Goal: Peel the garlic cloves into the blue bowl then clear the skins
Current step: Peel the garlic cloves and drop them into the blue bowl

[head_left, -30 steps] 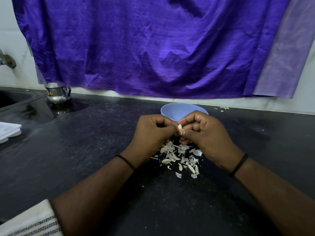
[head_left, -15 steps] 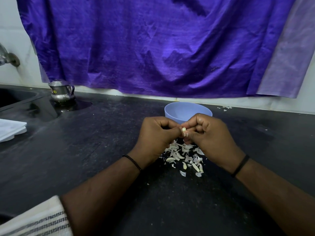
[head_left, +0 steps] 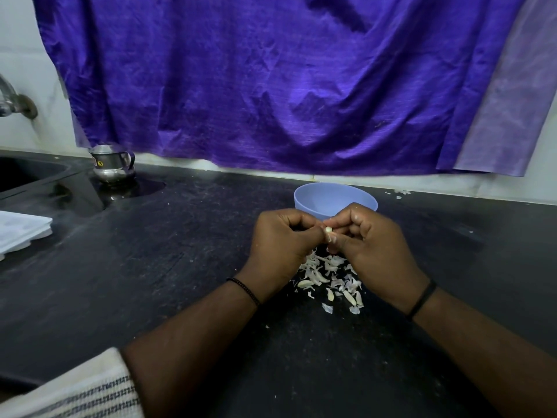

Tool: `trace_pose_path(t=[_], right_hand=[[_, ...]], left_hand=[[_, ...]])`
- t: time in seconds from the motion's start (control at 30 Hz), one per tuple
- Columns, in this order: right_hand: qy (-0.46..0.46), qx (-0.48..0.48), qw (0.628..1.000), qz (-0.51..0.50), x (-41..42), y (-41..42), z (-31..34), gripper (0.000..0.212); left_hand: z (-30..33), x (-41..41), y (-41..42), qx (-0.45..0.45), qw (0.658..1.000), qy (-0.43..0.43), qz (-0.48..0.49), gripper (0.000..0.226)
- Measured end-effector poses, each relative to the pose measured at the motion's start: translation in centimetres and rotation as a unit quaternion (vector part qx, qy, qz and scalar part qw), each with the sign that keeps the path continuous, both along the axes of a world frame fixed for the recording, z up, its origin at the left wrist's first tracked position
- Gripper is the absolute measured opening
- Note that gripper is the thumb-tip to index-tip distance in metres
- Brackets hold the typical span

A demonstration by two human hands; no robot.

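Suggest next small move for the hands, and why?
Probably keep stripping skin off the garlic clove: both the left hand and right hand pinch it, skin seems partly attached, and the blue bowl sits just behind.

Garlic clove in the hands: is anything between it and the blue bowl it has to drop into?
Nothing visible. The clove is pinched between the left hand and right hand, just in front of the open bowl; only the right hand's fingers overlap the bowl's near rim.
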State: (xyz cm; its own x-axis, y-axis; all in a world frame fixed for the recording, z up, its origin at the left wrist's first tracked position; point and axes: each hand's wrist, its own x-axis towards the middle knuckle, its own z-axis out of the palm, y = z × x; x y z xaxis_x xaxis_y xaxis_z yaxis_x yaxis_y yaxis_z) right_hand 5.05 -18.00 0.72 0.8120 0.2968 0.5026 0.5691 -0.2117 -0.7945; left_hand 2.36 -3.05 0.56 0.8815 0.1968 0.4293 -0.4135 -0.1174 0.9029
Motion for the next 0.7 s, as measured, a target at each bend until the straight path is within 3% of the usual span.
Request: trace_pose_path(t=[0.33,0.7], right_hand=[[0.021,0.008,1.0,0.015,0.34,0.02,0.15,0.012],[0.084,0.034,0.994,0.057,0.85,-0.17,0.2,0.024]], left_hand=[[-0.05,0.16,-0.18,-0.012,1.0,0.014,0.016,0.007],[-0.16,0.61,-0.23,0.003,1.0,0.018,0.023,0.01]])
